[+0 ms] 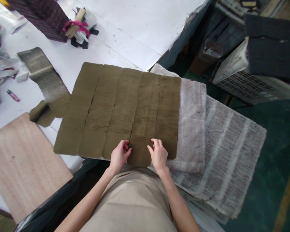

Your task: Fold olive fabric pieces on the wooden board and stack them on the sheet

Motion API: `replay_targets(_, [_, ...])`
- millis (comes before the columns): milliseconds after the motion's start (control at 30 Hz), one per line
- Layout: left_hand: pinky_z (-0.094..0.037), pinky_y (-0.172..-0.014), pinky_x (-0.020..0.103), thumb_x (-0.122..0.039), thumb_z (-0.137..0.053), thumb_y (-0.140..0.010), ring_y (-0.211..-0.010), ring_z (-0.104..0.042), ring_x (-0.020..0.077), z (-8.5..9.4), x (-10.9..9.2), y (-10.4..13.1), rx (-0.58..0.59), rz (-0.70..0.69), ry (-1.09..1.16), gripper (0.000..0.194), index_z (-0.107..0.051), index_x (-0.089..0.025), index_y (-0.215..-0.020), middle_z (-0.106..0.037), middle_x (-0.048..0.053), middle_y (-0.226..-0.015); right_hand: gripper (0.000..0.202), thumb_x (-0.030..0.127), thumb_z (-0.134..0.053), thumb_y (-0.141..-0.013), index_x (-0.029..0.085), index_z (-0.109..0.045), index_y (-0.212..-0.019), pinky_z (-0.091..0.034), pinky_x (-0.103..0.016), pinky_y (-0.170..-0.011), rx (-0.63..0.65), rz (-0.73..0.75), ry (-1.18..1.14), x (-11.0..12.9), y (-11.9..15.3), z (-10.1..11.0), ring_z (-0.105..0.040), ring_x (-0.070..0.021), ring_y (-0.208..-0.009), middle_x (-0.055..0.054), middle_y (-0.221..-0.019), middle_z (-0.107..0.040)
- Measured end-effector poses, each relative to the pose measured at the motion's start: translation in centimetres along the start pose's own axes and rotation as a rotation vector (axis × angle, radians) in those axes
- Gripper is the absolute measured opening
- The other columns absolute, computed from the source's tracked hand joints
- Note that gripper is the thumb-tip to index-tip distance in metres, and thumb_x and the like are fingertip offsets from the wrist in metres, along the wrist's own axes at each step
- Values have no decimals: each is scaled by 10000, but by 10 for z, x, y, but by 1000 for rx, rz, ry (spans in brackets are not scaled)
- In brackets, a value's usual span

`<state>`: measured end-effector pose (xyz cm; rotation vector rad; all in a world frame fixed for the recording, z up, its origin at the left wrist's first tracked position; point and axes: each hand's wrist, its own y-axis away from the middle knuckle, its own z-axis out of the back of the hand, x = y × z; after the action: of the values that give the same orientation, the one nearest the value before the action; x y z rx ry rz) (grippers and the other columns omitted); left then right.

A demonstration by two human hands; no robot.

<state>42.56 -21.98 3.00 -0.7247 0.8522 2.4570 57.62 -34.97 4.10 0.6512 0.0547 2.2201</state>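
Several olive-brown fabric strips (pixel 120 106) lie side by side at the table's near edge, with fine ripples across their middles. My left hand (pixel 120 157) pinches the left edge of one strip (pixel 140 151) near its lower end. At that strip's right edge, my right hand (pixel 159 154) has its thumb and fingers curled together on the cloth. This strip's end hangs a little lower than its neighbours, close to my body. Under the strips, a grey felt-like pad (pixel 192 125) sticks out on the right.
A striped grey blanket (pixel 234 154) extends right. A wooden board (pixel 26 164) lies at left, near pink-handled thread snips (pixel 13 95) and a loose fabric strip (pixel 47 77). Dark purple stacked cloth (pixel 42 17) and a tied bundle (pixel 80 27) stand behind. A white plastic crate (pixel 246 77) is at right.
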Motion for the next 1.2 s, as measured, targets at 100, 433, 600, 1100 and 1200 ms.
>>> replay_targets(100, [-386, -557, 229, -289, -569, -784, -595, -538, 122, 1, -1, 1, 4, -8, -55, 248, -509, -232, -1018, -564, -42, -730, 242, 259, -570, -876, 226, -520, -1111, -429, -250, -627, 13, 31, 20, -1, -7, -2, -613, -158, -811, -37, -999, -579])
replay_targets(433, [-456, -728, 290, -270, -476, -892, -902, -574, 203, 1, -4, 5, -60, -305, -292, 199, -554, -208, -1064, -599, 68, -994, 230, 221, -591, -869, 239, -551, -1095, -466, -286, -748, 8, 134, 24, 1, -5, 0, -547, -193, -937, -52, -1016, -557])
replay_targets(600, [-437, -836, 362, -246, -463, -908, -992, -525, 240, 1, -5, 7, 42, -513, -380, 222, -591, -190, -1081, -590, 101, -1083, 229, 203, -621, -847, 246, -574, -1067, -466, -303, -743, 42, 162, 61, 0, -1, -1, -514, -205, -934, -54, -1033, -549])
replay_targets(1100, [-438, -854, 387, -232, -481, -895, -1030, -517, 254, 0, -8, 3, 15, -505, -460, 245, -571, -173, -1115, -590, 119, -1112, 155, 147, -660, -789, 228, -529, -810, -390, -280, -678, 108, 254, 99, 4, -20, 2, -484, -183, -851, -9, -856, -565])
replay_targets(1200, [-386, -964, 417, -213, -500, -881, -1213, -429, 283, 3, -14, -2, -15, -572, -475, 395, -483, -152, -1271, -523, 143, -1290, 189, 93, -649, -757, 224, -521, -806, -380, -287, -722, 120, 322, 15, 2, -16, 5, -490, -183, -858, -4, -855, -574])
